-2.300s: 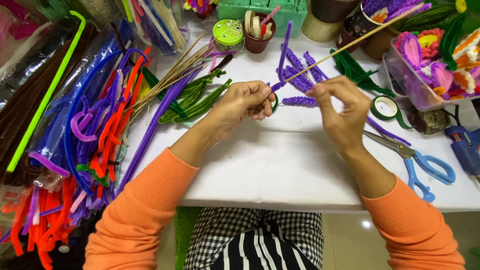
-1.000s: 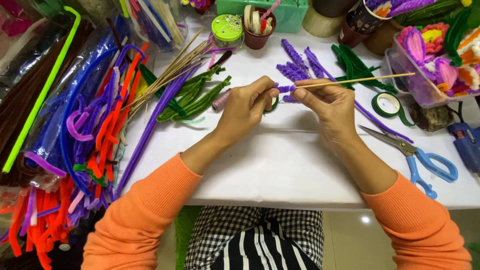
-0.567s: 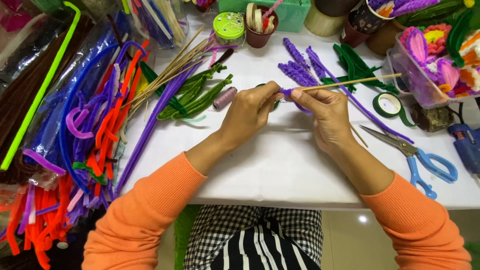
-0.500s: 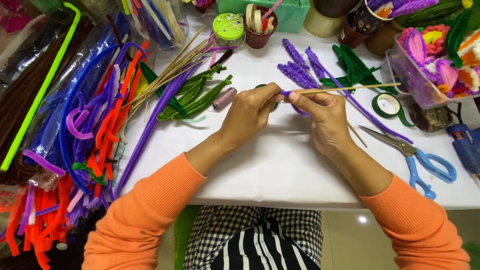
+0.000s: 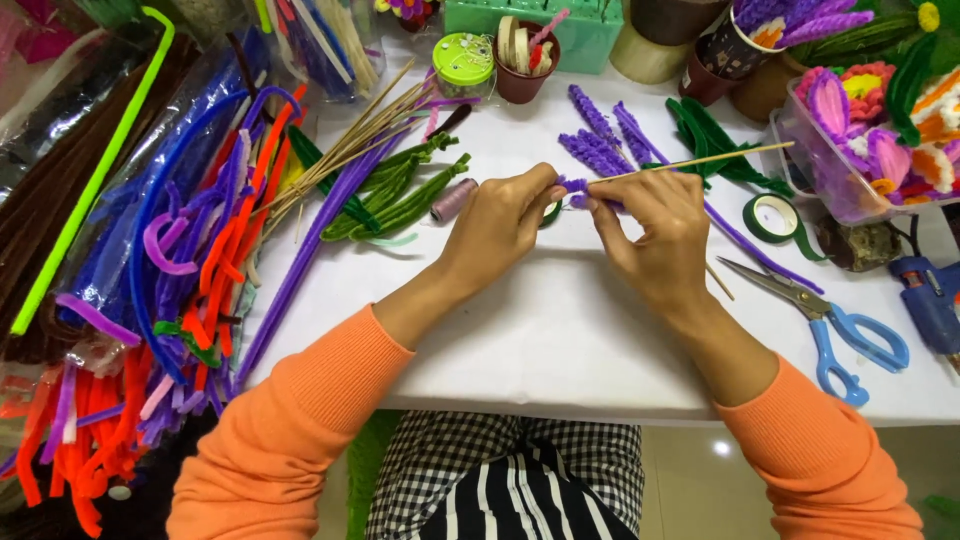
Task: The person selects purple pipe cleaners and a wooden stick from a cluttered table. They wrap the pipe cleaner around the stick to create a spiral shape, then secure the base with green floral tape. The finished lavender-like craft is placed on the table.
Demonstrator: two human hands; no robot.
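Observation:
My left hand (image 5: pixel 497 224) and my right hand (image 5: pixel 650 232) meet over the white table (image 5: pixel 560 330). Between their fingertips is a purple pipe cleaner (image 5: pixel 578 190) wrapped around a thin wooden stick (image 5: pixel 700 160), which points away to the right. My left fingers pinch the purple coil at the stick's near end. My right fingers grip the stick and the purple strand beside them; a long purple tail (image 5: pixel 760 250) runs off to the right across the table. Just behind my hands lie finished purple coiled spikes (image 5: pixel 600 140).
Blue-handled scissors (image 5: pixel 830 320) and a roll of green tape (image 5: pixel 775 218) lie right of my hands. Green pipe-cleaner stems (image 5: pixel 400 195), bare sticks and a small thread spool (image 5: pixel 453 199) lie to the left. Bundles of coloured pipe cleaners (image 5: pixel 150 280) fill the left side. A blue glue gun (image 5: pixel 925 295) sits far right.
My hands have lowered toward the table and drawn together. The stick has swung from pointing steeply up-right to nearly level, and more purple is coiled on its near end.

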